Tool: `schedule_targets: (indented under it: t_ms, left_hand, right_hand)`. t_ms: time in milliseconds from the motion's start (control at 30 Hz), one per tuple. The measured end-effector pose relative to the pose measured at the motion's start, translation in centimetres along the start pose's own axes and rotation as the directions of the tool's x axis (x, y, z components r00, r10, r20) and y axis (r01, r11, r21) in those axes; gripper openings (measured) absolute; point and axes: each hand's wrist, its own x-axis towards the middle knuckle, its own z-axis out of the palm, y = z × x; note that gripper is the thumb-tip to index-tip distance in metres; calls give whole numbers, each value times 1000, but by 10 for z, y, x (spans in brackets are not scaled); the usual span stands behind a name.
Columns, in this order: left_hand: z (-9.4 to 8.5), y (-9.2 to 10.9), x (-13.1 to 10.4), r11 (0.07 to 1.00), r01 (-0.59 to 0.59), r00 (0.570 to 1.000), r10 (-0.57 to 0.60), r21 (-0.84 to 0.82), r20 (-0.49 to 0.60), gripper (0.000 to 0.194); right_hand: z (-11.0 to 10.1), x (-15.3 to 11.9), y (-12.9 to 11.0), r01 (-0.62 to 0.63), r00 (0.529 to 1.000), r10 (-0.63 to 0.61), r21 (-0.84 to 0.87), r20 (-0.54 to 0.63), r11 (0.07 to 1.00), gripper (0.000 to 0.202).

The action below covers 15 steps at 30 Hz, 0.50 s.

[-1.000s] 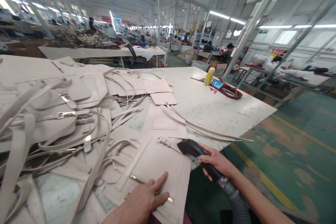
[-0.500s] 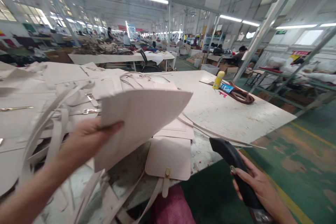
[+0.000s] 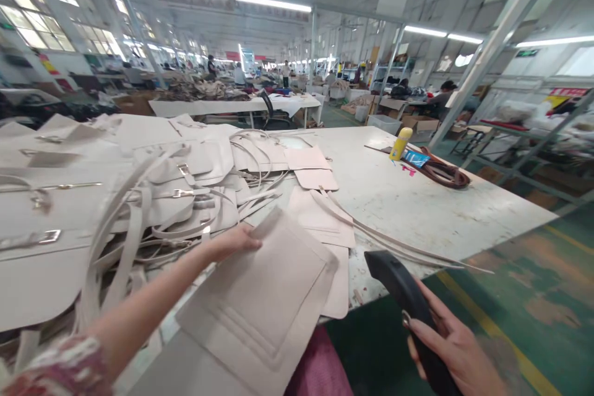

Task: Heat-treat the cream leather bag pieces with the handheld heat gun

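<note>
My left hand (image 3: 237, 241) is closed on the upper edge of a beige leather bag panel (image 3: 260, 291) with a stitched pocket. The panel slopes over the table's near edge, above my lap. To the right, beyond the edge, my right hand (image 3: 452, 340) is wrapped round a black hand-held tool (image 3: 408, 309) with a curved body and a blunt, angled head. I cannot make out its exact kind; its lower end is cut off by the picture. Under the held panel, a flap piece (image 3: 338, 284) shows at its right side.
Beige bags (image 3: 41, 284) with buckles and straps are heaped on the left of the table (image 3: 417, 216). Thin straps (image 3: 394, 241) reach toward the right edge. Farther back are a yellow bottle (image 3: 400, 143) and a brown strap coil (image 3: 445, 174). Other people sit and stand beyond.
The panel in my left hand has come down and turned, now showing its pocket and covering most of the buckled flap. My right hand keeps the black tool in nearly the same place.
</note>
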Motion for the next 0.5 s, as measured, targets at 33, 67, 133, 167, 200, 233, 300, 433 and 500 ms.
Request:
schedule_targets:
  t_ms: [33,67,133,167,200,233,300,433,500]
  left_hand:
    - [19,-16,12,1000,9,999,-8,-5,43,24]
    - [33,-30,22,1000,14,997,-14,-9,73,23]
    - [48,-52,35,999,7,994,-3,-39,106,23]
    - [50,-59,39,998,1,993,7,-66,122,23]
    - [50,-64,41,995,-3,990,17,-99,143,24]
    - [49,-68,42,991,-6,986,28,-133,162,23]
    - [45,-73,42,983,-17,984,49,-185,169,22]
    - [42,-81,40,987,-40,995,54,-157,83,19]
    - [41,-85,38,989,-28,998,36,-142,55,20]
  right_hand:
    - [1,-1,0,-8,1000,8,-21,9,1000,83]
    - [2,-1,-1,-10,1000,10,-33,16,999,83]
    - [4,-2,0,-11,999,13,-45,45,999,83]
    - [6,-2,1,-16,997,19,-48,69,999,82]
    - [7,-1,4,-21,995,25,-43,94,999,82]
    - [10,0,7,-29,991,34,-35,127,999,83]
    - [16,4,13,-42,980,40,8,195,999,83]
    - [35,16,21,-66,954,40,79,297,995,81]
    - [46,26,19,-81,947,57,63,317,995,79]
